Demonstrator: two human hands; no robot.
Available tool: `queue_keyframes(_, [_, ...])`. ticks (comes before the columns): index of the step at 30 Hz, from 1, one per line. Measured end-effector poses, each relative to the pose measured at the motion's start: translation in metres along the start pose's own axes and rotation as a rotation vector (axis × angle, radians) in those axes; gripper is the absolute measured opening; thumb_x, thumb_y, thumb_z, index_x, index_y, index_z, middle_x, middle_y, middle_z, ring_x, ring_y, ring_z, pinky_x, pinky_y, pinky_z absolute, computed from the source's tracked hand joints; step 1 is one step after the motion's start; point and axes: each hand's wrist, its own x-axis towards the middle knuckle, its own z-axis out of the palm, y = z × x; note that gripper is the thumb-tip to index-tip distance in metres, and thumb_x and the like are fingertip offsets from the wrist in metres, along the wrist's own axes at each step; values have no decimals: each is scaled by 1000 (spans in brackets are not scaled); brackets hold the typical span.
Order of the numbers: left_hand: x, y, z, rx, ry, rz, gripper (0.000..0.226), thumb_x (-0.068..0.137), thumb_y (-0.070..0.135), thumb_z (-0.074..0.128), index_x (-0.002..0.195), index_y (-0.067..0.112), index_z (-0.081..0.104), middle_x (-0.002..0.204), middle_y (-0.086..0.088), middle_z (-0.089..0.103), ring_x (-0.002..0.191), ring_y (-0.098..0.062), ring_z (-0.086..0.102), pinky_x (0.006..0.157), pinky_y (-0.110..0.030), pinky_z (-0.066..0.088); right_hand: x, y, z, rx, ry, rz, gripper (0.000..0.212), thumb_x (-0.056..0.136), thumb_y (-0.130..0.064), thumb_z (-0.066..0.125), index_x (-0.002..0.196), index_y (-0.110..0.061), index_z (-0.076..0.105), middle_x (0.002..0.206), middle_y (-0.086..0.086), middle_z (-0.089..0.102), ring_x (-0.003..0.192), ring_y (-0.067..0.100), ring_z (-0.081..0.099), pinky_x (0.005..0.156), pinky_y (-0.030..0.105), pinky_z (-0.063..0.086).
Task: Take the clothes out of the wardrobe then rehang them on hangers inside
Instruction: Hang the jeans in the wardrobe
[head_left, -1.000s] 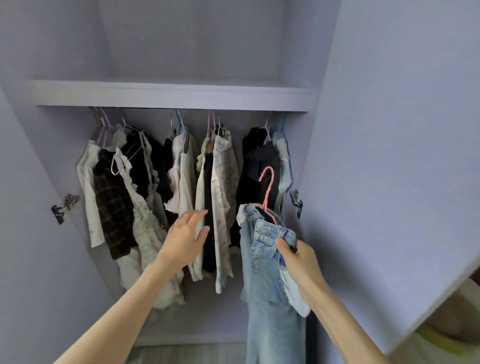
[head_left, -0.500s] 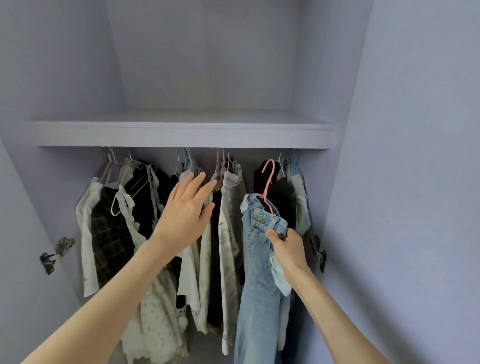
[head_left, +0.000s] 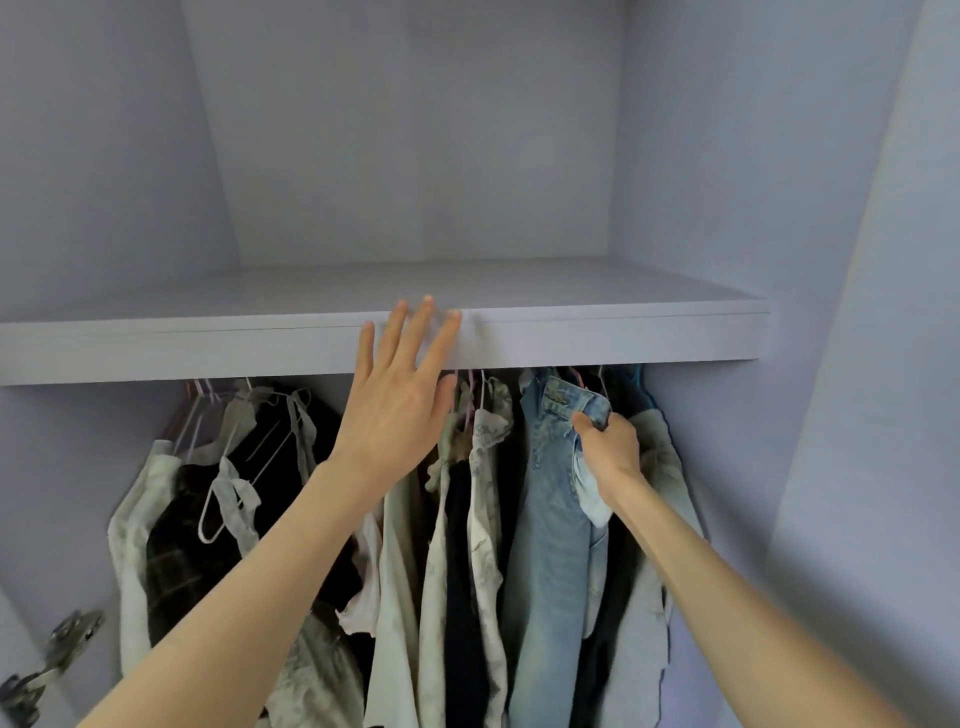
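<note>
While your right hand (head_left: 609, 447) grips the waistband of the light blue jeans (head_left: 550, 499), thumb on the near side and fingers curled round the denim, the jeans hang up under the shelf (head_left: 597, 338) among the other clothes, toward the right end of the row; whether their hanger is hooked on anything you cannot tell, since the shelf edge hides the top of it. Your left hand (head_left: 397, 410) is raised flat, fingers straight and slightly spread, with the fingertips (head_left: 427, 304) lying over the front edge of the shelf; it holds nothing, and contact with the shelf cannot be confirmed from this angle. Just right of that hand hangs a pale floral garment (head_left: 485, 467), with dark items between it and the jeans; left of your forearm are a dark plaid garment (head_left: 176, 545), a cream top with ties (head_left: 231, 499) and a bare white wire hanger (head_left: 218, 519) in front of black cloth. At the far right of the row a pale blue garment (head_left: 660, 467) hangs behind your right wrist. A metal door hinge (head_left: 57, 654) sits on the left wall of the wardrobe (head_left: 415, 156), low down.
</note>
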Motion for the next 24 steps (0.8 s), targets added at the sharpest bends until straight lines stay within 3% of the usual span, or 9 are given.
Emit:
queue_keyframes(2, [0,-7,9,23,8,-10,54,93,32,26,145,15,23,150,-15,26,140,-33,18,110,-53,10,14,0,11,-15,11,0,26,91,-22,58,103,0,56,96,12,58,92,26,56,79,33,44])
queue_keyframes(7, [6,-12,16,81,109,17,53,92,27,40,142,13,33,139,-13,39,132,-32,30,110,-59,18,36,10,26,-92,19,12,35,92,-24,56,112,5,52,109,19,59,105,34,56,80,31,41])
queue_keyframes(11, [12,-8,25,61,208,-22,52,91,30,47,139,12,40,132,-16,45,128,-34,34,110,-58,17,44,21,28,-256,33,-13,28,95,-23,52,100,5,51,103,24,60,98,37,56,68,29,36])
queue_keyframes(18, [20,1,37,71,300,-113,50,89,39,48,135,18,47,128,-16,45,125,-34,33,112,-55,12,51,50,16,-400,91,13,33,96,-23,48,114,4,42,102,27,58,94,40,56,65,34,38])
queue_keyframes(24, [20,0,39,98,320,-113,50,88,37,49,135,19,46,128,-15,42,125,-33,33,112,-53,11,70,47,-23,-305,257,123,39,94,-19,51,124,4,42,119,29,55,111,42,52,83,42,43])
